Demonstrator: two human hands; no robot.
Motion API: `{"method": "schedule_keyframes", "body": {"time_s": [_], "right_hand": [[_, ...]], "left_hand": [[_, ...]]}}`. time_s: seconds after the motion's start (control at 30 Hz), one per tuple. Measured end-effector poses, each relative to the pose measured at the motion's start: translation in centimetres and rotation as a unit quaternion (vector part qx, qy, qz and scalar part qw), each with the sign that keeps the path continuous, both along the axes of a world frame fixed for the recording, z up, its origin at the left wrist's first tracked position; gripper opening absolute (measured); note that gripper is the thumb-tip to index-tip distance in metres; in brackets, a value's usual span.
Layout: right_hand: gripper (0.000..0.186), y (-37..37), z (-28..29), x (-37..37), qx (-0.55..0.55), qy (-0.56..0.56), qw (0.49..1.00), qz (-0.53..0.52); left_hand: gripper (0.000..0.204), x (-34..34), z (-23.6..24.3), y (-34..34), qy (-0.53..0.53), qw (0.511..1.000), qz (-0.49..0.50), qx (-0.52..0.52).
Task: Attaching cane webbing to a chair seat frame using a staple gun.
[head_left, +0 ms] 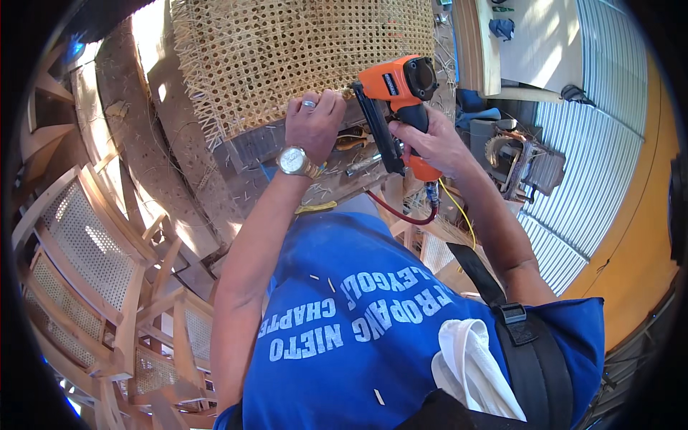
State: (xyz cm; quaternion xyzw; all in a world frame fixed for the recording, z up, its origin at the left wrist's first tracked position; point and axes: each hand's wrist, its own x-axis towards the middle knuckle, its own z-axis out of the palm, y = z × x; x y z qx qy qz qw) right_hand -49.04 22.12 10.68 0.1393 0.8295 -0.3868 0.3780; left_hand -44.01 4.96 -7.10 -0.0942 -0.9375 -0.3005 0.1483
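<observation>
Nailer point(393, 82), gripped in right hand point(436, 145)

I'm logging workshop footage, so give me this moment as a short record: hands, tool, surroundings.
Left hand: at near edge of woven cane sheet
Right hand: gripping orange-and-black nail or staple gun
Gun nose: close to left hand
Hose: red, below the gun
Left side: wooden chairs with woven panels
</observation>
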Motion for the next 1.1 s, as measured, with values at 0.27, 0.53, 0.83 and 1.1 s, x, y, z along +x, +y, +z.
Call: {"method": "schedule_keyframes", "body": {"time_s": [0.27, 0.53, 0.83, 1.1], "right_hand": [[0.024, 5.7, 1.6, 1.7, 0.083, 0.08, 0.991, -0.062], [0.04, 25.7, -8.1, 4.6, 0.3, 0.213, 0.929, 0.032], [0.081, 33.2, -21.4, -0.2, 0.411, 0.425, 0.781, 0.199], [0.074, 30.3, -19.4, 1.7, 0.296, 0.488, 0.806, 0.157]], "left_hand": [[0.025, -0.4, 0.0, 0.3, 0.025, 1.0, 0.011, -0.006], [0.028, -0.3, 0.2, 0.4, 0.065, 0.996, 0.041, -0.038], [0.039, -0.1, -1.0, 1.2, 0.031, 0.995, 0.043, -0.089], [0.036, -0.4, 0.9, 1.2, 0.004, 0.992, 0.041, -0.12]]}}
